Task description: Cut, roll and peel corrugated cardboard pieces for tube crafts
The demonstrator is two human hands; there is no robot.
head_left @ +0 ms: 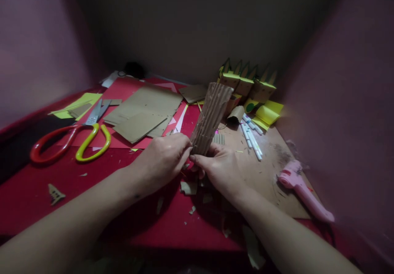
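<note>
A strip of corrugated cardboard (211, 116) stands tilted up between my hands, its ridges running lengthwise. My left hand (168, 153) pinches the strip's lower left edge with closed fingers. On the other side, my right hand (223, 167) grips the bottom end, thumb in front and fingers partly hidden behind it. Torn paper scraps (188, 187) lie on the red cloth just below the hands. Left of them, flat cardboard pieces (140, 127) rest on red paper (121, 93).
Large scissors (92, 128) with red and yellow handles lie at left, near yellow paper (84, 101). At right, a pink glue gun (304, 192), white markers (251, 136) and a yellow sticky pad (269, 113) rest on a brown board (267, 175). Cardboard figures (246, 83) stand behind.
</note>
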